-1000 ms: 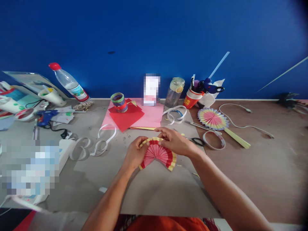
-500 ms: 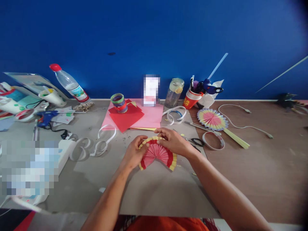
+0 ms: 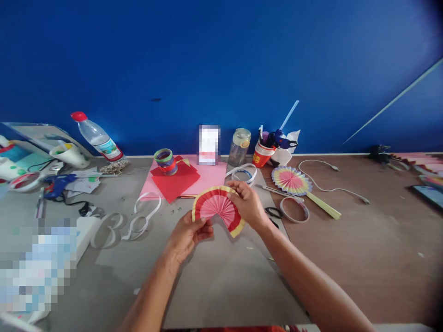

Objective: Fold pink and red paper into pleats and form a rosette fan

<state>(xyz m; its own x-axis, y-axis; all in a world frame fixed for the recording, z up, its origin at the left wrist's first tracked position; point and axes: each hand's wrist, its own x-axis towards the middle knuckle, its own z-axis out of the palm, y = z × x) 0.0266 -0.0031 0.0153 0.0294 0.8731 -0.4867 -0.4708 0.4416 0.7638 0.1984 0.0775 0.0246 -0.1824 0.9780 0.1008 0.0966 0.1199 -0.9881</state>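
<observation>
A pleated paper fan (image 3: 218,206), pink inside with a red band and a yellow rim, is spread in an arc between my hands. My left hand (image 3: 189,233) pinches its lower left end, thumb on top and fingers curled beneath. On the upper right part of the rim, my right hand (image 3: 244,200) grips the pleats between thumb and fingers. The fan is tilted, its left side raised a little off the grey mat (image 3: 221,281). Red paper sheets (image 3: 178,180) lie on pink paper (image 3: 212,177) just behind it.
Right of the mat lie a finished round fan (image 3: 290,180), a tape roll (image 3: 294,210), black-handled scissors (image 3: 273,212) and a white cable (image 3: 320,186). At the back stand a clear bottle (image 3: 238,147) and a red paper cup (image 3: 263,154). Leftward are white strips (image 3: 141,223) and a blue glue gun (image 3: 60,184).
My left hand has slid from the fan's upper left rim down to its lower left end. The fan has turned and lifted on that side. The view has shifted right and up.
</observation>
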